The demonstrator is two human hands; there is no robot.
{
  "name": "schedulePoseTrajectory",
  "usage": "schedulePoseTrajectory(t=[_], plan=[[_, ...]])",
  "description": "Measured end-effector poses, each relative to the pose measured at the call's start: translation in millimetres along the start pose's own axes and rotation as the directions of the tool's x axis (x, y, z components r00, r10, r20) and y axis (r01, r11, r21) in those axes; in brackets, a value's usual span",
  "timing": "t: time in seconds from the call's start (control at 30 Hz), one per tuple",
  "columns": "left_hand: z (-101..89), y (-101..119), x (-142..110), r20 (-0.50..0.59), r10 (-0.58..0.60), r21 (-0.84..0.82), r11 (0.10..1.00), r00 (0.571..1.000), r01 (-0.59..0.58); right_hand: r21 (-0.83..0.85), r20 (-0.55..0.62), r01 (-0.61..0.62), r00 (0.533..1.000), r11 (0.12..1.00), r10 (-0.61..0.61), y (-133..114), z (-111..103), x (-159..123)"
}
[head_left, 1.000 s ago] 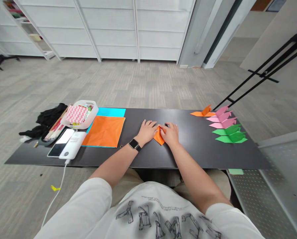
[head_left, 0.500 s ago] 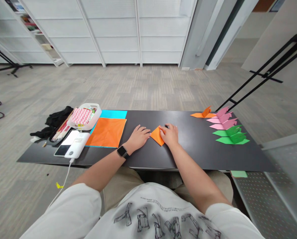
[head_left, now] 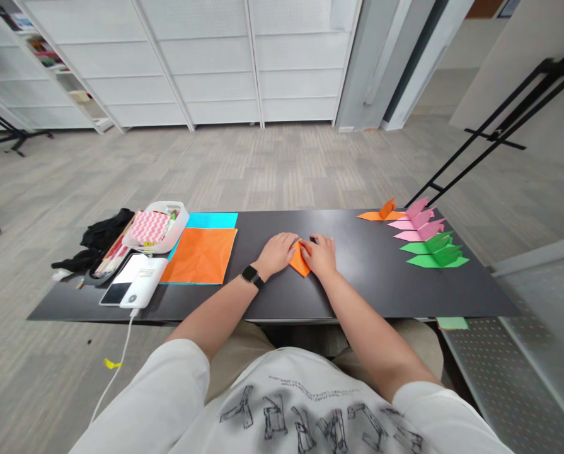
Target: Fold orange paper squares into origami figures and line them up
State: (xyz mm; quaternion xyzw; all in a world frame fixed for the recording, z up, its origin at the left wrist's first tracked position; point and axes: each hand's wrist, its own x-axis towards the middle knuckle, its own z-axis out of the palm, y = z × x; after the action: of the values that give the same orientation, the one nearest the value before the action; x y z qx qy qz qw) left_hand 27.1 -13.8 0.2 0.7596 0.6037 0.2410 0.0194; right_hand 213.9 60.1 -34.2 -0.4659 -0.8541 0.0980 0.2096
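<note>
A small piece of folded orange origami paper [head_left: 300, 264] lies on the dark table between my two hands, its lower corner pointing toward me. My left hand [head_left: 278, 252], with a black watch at the wrist, grips its left side, fingers together over the upper edge. On the opposite side, my right hand [head_left: 321, 256] holds the paper between thumb and fingers. A small black object [head_left: 314, 239] shows beside the right fingers; what it is I cannot tell. Part of the paper is hidden under the fingertips.
Orange sheets [head_left: 201, 255] lie over blue sheets [head_left: 213, 220] at left. Beyond them are a white basket [head_left: 175, 234], a power bank [head_left: 144, 282] with a cable, a phone [head_left: 116, 294] and a black cloth [head_left: 106, 230]. Folded paper birds, orange [head_left: 380, 214], pink [head_left: 418, 230] and green [head_left: 440, 257], line the right.
My left hand has slid right and onto the orange paper, its fingers now drawn together. The right hand stays on its side of the paper. The view has shifted slightly.
</note>
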Motion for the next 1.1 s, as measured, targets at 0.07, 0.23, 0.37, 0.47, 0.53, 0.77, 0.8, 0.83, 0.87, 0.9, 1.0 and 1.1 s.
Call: schedulePoseTrajectory(t=[0.07, 0.23, 0.37, 0.47, 0.53, 0.77, 0.8, 0.83, 0.87, 0.9, 1.0, 1.1], plan=[[12.9, -6.0, 2.5, 0.031, 0.032, -0.012, 0.999, 0.999, -0.031, -0.006, 0.006, 0.0, 1.0, 1.0, 0.0, -0.5, -1.0, -0.2], [24.6, -16.1, -1.7, 0.045, 0.03, -0.015, 0.999, 0.999, -0.03, -0.006, 0.012, -0.003, 1.0, 1.0, 0.003, 0.1, -0.4, 0.6], [22.8, -13.2, -1.9, 0.051, 0.008, -0.011, 1.0, 0.999, -0.008, 0.003, -0.001, 0.0, 1.0, 1.0, 0.0, 0.8, 0.9, 1.1], [20.3, -10.0, -0.9, 0.06, 0.014, -0.024, 1.0, 0.998, -0.013, -0.002, -0.003, 0.008, 1.0, 1.0, -0.008, 0.6, 0.4, 0.9], [19.0, -8.5, -0.7, 0.077, 0.012, -0.019, 1.0, 0.997, -0.011, -0.001, 0.001, 0.011, 1.0, 1.0, -0.011, 0.2, -0.4, 0.9], [15.1, -4.1, -1.7, 0.11, 0.026, 0.055, 0.998, 0.994, -0.032, 0.055, 0.015, 0.002, 1.0, 0.998, -0.003, 4.3, -3.2, 3.8], [14.8, -3.6, -1.8, 0.111, 0.024, 0.059, 0.998, 0.994, -0.03, 0.066, 0.023, 0.007, 1.0, 0.998, -0.008, 6.3, -4.3, 4.0], [14.6, -3.3, -1.9, 0.112, 0.021, 0.06, 0.998, 0.994, -0.028, 0.074, 0.033, 0.016, 0.999, 0.997, -0.018, 8.8, -5.8, 3.7], [14.6, -3.2, -1.9, 0.111, 0.021, 0.059, 0.998, 0.994, -0.028, 0.08, 0.045, 0.029, 0.998, 0.996, -0.033, 11.6, -7.9, 2.8], [14.8, -3.3, -2.0, 0.11, 0.023, 0.057, 0.998, 0.994, -0.03, 0.08, 0.055, 0.044, 0.997, 0.996, -0.049, 14.8, -10.4, 1.4], [16.4, -4.5, -2.3, 0.096, 0.031, 0.046, 0.998, 0.995, -0.035, 0.04, 0.067, 0.068, 0.995, 0.997, -0.071, 25.6, -21.3, -6.9], [18.9, -5.6, -2.5, 0.082, 0.021, 0.027, 0.999, 0.996, -0.024, -0.021, 0.056, 0.074, 0.996, 0.997, -0.073, 37.5, -35.5, -20.5]])
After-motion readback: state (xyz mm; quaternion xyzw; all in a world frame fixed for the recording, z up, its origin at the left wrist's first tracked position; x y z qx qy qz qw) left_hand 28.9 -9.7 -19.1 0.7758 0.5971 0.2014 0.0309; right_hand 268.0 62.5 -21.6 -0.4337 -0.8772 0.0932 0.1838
